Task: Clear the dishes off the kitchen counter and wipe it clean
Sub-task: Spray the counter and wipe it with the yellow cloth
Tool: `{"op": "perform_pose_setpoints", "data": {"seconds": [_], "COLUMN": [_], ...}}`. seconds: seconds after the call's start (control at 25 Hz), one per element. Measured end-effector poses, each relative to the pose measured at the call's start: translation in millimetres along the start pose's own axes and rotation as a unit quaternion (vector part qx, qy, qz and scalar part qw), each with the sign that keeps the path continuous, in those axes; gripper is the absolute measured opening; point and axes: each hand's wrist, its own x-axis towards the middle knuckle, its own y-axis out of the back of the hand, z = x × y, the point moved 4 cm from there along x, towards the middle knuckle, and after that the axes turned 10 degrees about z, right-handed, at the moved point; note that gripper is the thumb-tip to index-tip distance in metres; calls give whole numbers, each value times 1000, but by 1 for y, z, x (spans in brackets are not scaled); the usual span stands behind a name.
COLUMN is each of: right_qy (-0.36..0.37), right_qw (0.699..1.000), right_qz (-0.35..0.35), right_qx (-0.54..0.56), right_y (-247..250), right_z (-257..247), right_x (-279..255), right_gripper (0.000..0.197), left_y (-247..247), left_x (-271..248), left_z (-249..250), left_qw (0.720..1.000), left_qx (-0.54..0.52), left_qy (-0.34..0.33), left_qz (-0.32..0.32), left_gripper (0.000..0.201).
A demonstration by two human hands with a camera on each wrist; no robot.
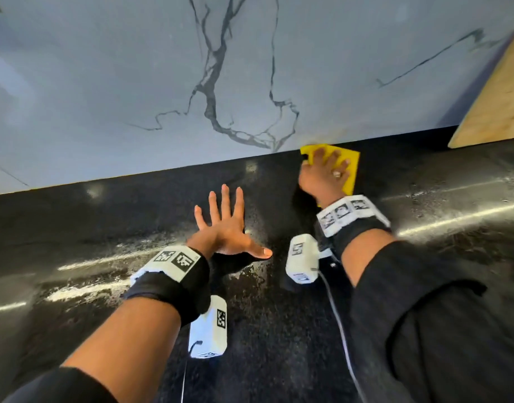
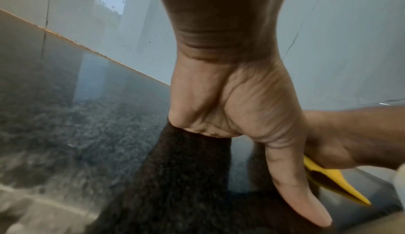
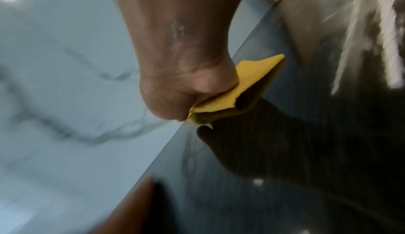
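A black speckled counter runs across the head view. My right hand lies flat on a yellow cloth with the fingers spread, pressing it down where the counter meets the wall. The right wrist view shows the heel of that hand on the folded cloth, whose corner lifts a little. My left hand rests palm down on the bare counter, fingers splayed, holding nothing. In the left wrist view the left hand presses the counter, with the cloth just beyond the thumb. No dishes are in view.
A pale marble-patterned backsplash rises behind the counter. A wooden cutting board leans against it at the far right. Wet, shiny streaks cross the counter on both sides of my arms.
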Motion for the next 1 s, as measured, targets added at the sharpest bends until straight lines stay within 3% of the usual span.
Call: {"op": "perform_pose_setpoints", "data": {"seconds": [0.08,0.16,0.24,0.28,0.36,0.44,0.52,0.6,0.68,0.76,0.8,0.88,1.0], "right_qy": [100,247,360,383,327,173,99,158,283,362,360,279,65], "right_qw": [994,966,928,919,939,979,991,985,956,928,930,959,994], "right_qz": [-32,-77,-92,-74,-17,27,23,0,-30,-44,-40,10,63], "right_qx": [8,-3,-26,-55,-105,-108,-83,-75,-68,-75,-66,-46,-56], "right_y": [-29,-46,-35,-25,-2,20,20,3,-10,-12,-7,14,40], "right_z": [-52,-74,-55,-33,21,65,66,38,18,38,58,114,181], "right_x": [-39,-77,-69,-51,-2,29,22,-18,-77,-119,-125,-118,-118], "right_gripper": [65,61,55,54,55,57,58,59,57,54,54,59,53], "left_y": [2,4,5,4,3,2,3,4,5,4,3,2,1], "left_x": [2,4,5,4,3,3,2,1,1,1,1,0,-7], "left_z": [0,1,0,0,0,-1,1,3,1,1,1,1,-1], "left_qw": [1000,1000,999,999,1000,1000,1000,1000,1000,1000,1000,1000,997], "left_qx": [11,26,33,28,10,-1,-3,5,13,18,16,3,-35], "left_qy": [8,8,9,9,1,-6,-4,-4,3,5,3,-3,-23], "left_qz": [-5,-12,-15,-18,-18,-12,-17,-15,-8,4,8,18,70], "left_gripper": [150,151,152,153,155,155,156,156,154,153,153,154,155]}}
